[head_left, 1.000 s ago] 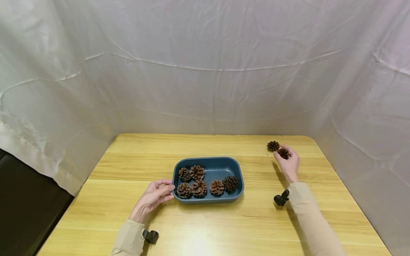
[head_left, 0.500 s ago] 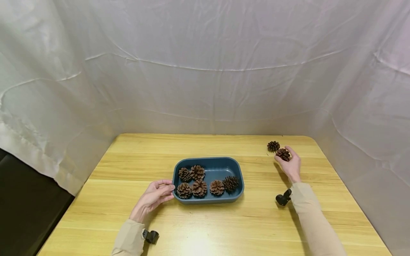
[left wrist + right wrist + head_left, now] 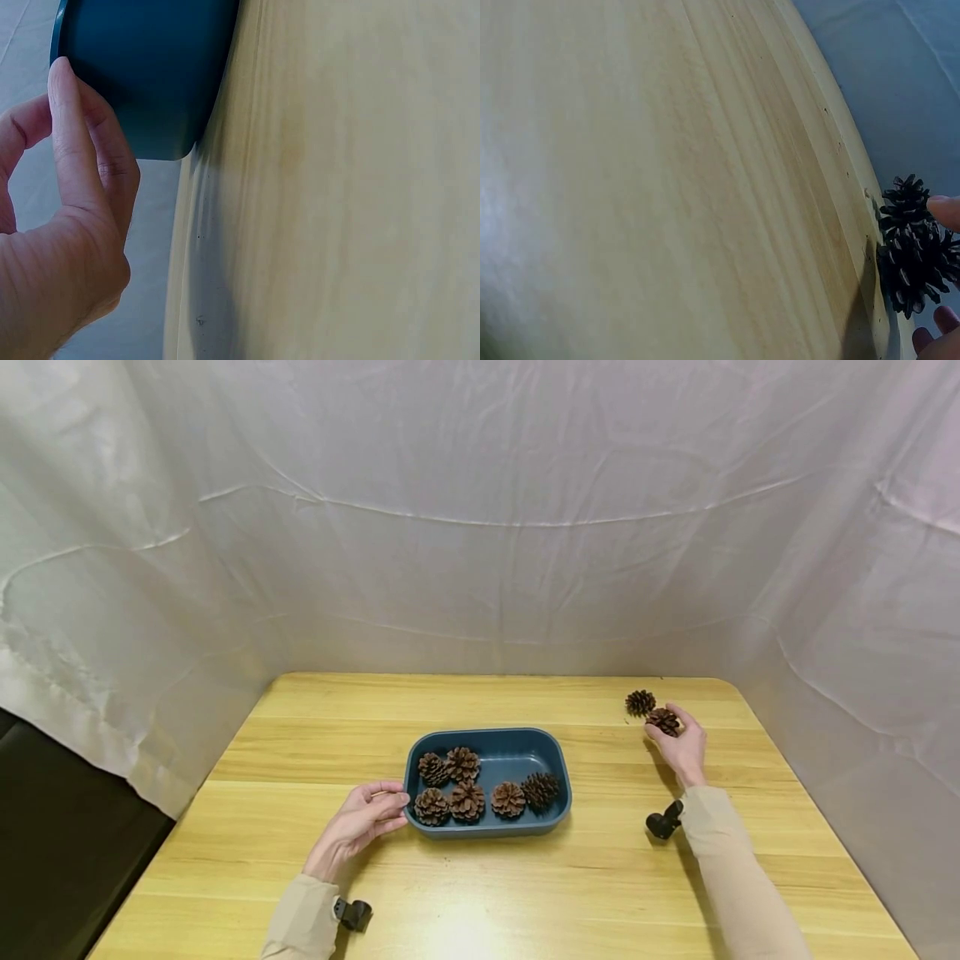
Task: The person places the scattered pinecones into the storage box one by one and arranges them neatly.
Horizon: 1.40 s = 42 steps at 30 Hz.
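Observation:
A dark teal, rounded rectangular tray [image 3: 487, 832] stands mid-table with several brown pine cones inside, grouped at the left and lower right. My left hand [image 3: 365, 818] holds its left end, thumb on the rim; the left wrist view shows the fingers against the tray's outer wall [image 3: 150, 90]. At the back right, my right hand [image 3: 681, 750] has thumb and fingers curled round a pine cone [image 3: 663, 722]. Another pine cone [image 3: 640, 702] lies just behind it, to the left. In the right wrist view, the nearer cone [image 3: 915, 266] sits between fingertips, with most of the hand out of frame.
The light wooden table [image 3: 480, 893] has rounded far corners. A pale curtain [image 3: 495, 568] hangs behind and along both sides. Something black [image 3: 67, 852] lies beyond the table's left edge. Tiny dark bits lie near the far cones.
My right hand has drawn back slightly towards the near right, uncovering more of the pine cone, which has barely shifted. The left hand and the tray look unmoved.

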{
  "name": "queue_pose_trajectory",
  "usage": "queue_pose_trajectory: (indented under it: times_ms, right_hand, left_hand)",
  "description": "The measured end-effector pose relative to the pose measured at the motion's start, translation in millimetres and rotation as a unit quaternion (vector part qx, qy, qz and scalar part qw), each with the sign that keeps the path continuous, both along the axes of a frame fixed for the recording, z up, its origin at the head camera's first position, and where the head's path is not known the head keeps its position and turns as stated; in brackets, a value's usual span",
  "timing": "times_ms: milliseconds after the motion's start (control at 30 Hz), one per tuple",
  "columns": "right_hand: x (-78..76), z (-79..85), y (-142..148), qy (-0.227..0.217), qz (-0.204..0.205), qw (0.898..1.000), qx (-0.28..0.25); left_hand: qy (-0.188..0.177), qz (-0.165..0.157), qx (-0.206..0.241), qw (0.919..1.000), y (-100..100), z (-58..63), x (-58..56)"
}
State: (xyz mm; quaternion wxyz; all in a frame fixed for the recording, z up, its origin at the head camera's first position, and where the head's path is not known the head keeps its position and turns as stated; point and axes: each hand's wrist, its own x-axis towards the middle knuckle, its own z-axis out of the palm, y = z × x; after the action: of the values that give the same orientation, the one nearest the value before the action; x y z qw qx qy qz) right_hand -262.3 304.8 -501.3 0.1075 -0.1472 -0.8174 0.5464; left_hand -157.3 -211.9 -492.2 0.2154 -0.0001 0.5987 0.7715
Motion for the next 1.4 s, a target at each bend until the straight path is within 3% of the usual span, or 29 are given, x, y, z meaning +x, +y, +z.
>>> queue_pose_trajectory:
  times_ms: [367,600,1400]
  right_hand:
    - [-0.5,-1.1,0.2,-0.007,-0.035,0.998,0.042]
    - [-0.3,-1.9,-1.1,0.011,-0.043,0.999,0.019]
    - [-2.7,1.0,-6.2,0.008,-0.06,0.997,0.047]
  left_hand:
    - [-0.001,-0.002,0.008,1.0,0.1,-0.2,-0.4]
    - [-0.004,0.002,0.008,1.0,0.8,1.0,0.1]
    - [-0.004,0.003,0.008,1.0,0.2,1.4,0.4]
